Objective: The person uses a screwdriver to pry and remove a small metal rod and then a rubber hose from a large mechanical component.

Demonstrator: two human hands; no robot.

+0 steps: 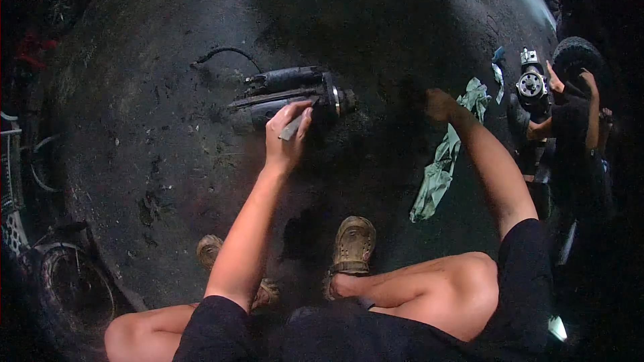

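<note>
A dark, greasy starter motor (285, 84) lies on its side on the ground ahead of me, with a bright metal ring near its right end. From its left a black cable (225, 51) curves away. My left hand (287, 133) is closed around a flat grey metal strip (291, 129), its dark far end against the motor's near side. Out to the right, my right hand (441, 104) hangs in shadow beside a crumpled pale green cloth (437, 174). Its fingers are too dark to make out.
At the far right, a person (580, 117) works by a machine part with a round pulley (531, 85) and a tyre (578, 53). A spoked wheel (77, 278) stands at the lower left. My clogs (354, 245) rest on the dark, stained floor (161, 121).
</note>
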